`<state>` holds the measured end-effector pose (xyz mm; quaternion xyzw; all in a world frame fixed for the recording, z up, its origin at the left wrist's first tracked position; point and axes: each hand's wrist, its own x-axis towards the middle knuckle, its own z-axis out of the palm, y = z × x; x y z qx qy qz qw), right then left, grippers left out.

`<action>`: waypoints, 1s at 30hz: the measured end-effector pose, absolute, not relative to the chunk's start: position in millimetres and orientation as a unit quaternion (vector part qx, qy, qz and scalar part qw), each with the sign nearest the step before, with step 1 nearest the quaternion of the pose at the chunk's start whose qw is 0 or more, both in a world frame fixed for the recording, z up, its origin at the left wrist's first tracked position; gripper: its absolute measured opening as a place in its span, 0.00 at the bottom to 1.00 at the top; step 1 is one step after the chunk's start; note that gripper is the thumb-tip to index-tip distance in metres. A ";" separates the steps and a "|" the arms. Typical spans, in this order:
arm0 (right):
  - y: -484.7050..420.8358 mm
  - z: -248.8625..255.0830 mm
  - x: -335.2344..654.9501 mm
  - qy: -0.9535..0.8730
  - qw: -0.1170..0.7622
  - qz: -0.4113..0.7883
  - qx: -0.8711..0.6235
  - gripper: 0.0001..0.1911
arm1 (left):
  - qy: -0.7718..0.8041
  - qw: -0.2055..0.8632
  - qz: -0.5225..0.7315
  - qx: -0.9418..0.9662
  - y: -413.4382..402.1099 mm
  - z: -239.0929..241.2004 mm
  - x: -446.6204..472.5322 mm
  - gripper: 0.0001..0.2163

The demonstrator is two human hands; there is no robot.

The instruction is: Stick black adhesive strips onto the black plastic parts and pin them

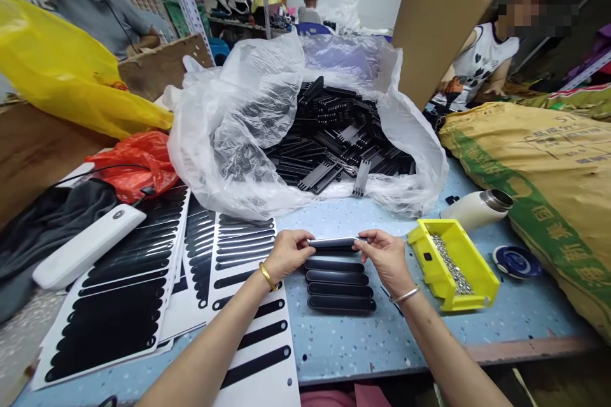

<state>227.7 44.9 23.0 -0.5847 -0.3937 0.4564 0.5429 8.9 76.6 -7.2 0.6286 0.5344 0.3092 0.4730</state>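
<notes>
A glossy dark strip (335, 243) is stretched level between my two hands, one end in each. My left hand (289, 253), with a gold bangle at its wrist, pinches the left end between thumb and fingertips. Fingers of my right hand (386, 258) are closed on the right end; a silver bangle circles that wrist. Just below lies a column of several long black pieces with rounded ends (340, 290) on the blue speckled table (353, 346). White sheets (258, 334) carrying black strips with rounded ends lie left of them, partly under my left forearm.
Behind my hands, a clear plastic bag (229, 133) holds many black slotted pieces (329, 140). To the right stand a yellow bin (451, 305) of small metal parts, a pale bottle (470, 210) and a large sack (534, 159). A white device (90, 248) lies left. People sit beyond.
</notes>
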 end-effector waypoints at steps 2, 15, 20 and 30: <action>44.8 21.0 229.0 -0.400 0.537 0.450 -0.591 0.15 | 0.535 0.474 0.312 0.627 76.8 -7.6 9.0 0.11; 42.8 18.1 227.5 -0.382 0.548 0.454 -0.590 0.15 | 0.531 0.481 0.309 0.625 76.6 -2.8 9.0 0.11; 39.7 25.9 230.3 -0.378 0.566 0.471 -0.562 0.14 | 0.541 0.473 0.311 0.622 76.9 -7.9 9.0 0.12; 41.6 24.0 228.4 -0.368 0.568 0.472 -0.565 0.16 | 0.535 0.471 0.314 0.627 77.0 -12.3 8.1 0.11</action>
